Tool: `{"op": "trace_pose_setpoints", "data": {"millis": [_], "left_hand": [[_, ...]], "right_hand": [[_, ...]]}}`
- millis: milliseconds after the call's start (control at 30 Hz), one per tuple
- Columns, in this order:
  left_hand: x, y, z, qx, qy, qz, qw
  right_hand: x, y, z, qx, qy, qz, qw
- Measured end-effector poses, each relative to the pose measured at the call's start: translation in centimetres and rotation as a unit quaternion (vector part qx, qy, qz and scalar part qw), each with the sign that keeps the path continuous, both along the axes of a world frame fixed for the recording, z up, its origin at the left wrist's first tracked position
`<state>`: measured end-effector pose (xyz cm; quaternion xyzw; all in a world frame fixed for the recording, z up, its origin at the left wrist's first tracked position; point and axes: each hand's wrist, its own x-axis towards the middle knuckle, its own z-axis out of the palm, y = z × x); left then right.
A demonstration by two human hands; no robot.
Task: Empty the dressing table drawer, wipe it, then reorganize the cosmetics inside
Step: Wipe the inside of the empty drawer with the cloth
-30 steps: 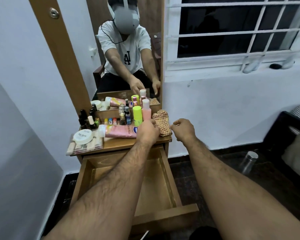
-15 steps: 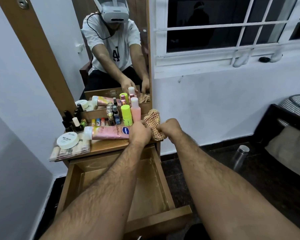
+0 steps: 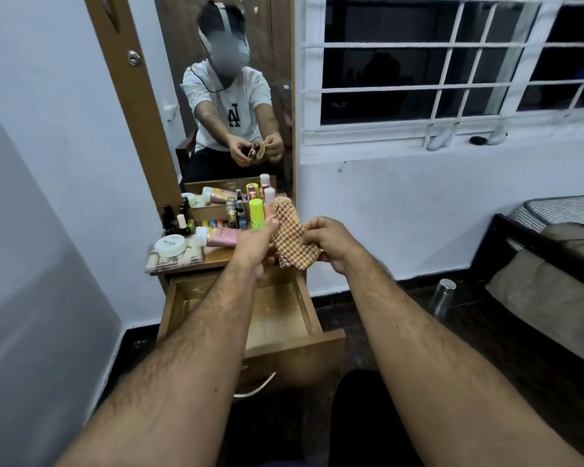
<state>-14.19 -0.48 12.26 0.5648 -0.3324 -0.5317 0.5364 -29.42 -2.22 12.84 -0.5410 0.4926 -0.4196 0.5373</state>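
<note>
Holding the checked cloth [image 3: 292,239] at frame centre above the open drawer [image 3: 284,311], the left hand [image 3: 255,244] and right hand [image 3: 327,241] each pinch an edge with curled fingers. Spreading it there risks brushing the green bottle [image 3: 256,214] and pink tube [image 3: 221,236] crowding the tabletop [image 3: 213,261] just behind. Free room lies lower, inside the drawer's bare walls.

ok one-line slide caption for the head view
Both hands, left and right, hold a checked cloth above the emptied open drawer.
</note>
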Motion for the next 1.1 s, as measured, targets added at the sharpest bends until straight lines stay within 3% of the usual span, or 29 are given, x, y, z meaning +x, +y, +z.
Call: {"op": "trace_pose_setpoints", "data": {"millis": [233,400,533,800,1100], "left_hand": [[3.9,8.0,1.3,-0.052,0.048,0.004,0.998],[5.0,10.6,3.5,-0.086,0.015,0.062,0.994],[5.4,11.1,5.3,-0.110,0.019,0.063,0.992],[6.5,11.4,6.2,-0.165,0.015,0.012,0.986],[7.4,11.9,5.2,-0.176,-0.039,0.024,0.983]], "right_hand": [[1.9,7.2,1.7,-0.072,0.017,0.049,0.996],[4.0,8.4,2.9,-0.182,0.137,-0.018,0.973],[5.7,9.2,4.2,-0.187,0.208,0.081,0.957],[7.6,9.2,4.5,-0.233,0.105,0.056,0.965],[8.3,8.8,2.7,-0.184,-0.014,0.066,0.981]]}}
